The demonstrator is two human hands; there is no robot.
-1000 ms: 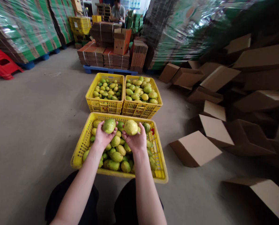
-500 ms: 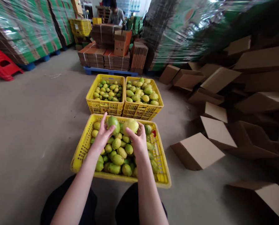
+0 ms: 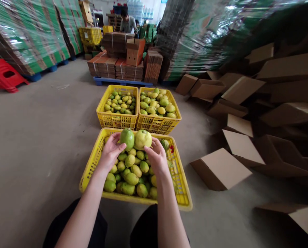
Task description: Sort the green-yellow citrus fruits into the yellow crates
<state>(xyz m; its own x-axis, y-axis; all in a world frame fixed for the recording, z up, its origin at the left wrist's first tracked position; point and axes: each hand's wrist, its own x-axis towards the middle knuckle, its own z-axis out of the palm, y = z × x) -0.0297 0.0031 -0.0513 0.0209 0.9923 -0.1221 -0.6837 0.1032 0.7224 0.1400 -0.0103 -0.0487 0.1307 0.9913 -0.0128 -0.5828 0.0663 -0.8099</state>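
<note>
My left hand (image 3: pixel 112 151) is closed around a green lemon (image 3: pixel 127 138), thumb on its near side. A larger, pale yellow-green lemon (image 3: pixel 143 140) sits in the grip of my right hand (image 3: pixel 157 155). Both fruits are held side by side over the far part of a yellow plastic crate (image 3: pixel 183 186). Many green and yellow lemons (image 3: pixel 131 178) lie in that crate below my hands. My forearms cover part of the fruit on either side.
Beyond the near crate stand two yellow crates of fruit, a left one (image 3: pixel 117 121) and a right one (image 3: pixel 157 124). Cardboard boxes (image 3: pixel 221 168) are heaped on the right. Flattened cartons (image 3: pixel 106 65) lie on a blue pallet (image 3: pixel 120 82). A red stool (image 3: pixel 8 75) is at left; a person (image 3: pixel 128 24) is behind.
The two fruits have turned in my hands and now stand more upright. My left fingers have wrapped closer around the green one. The view has shifted slightly.
</note>
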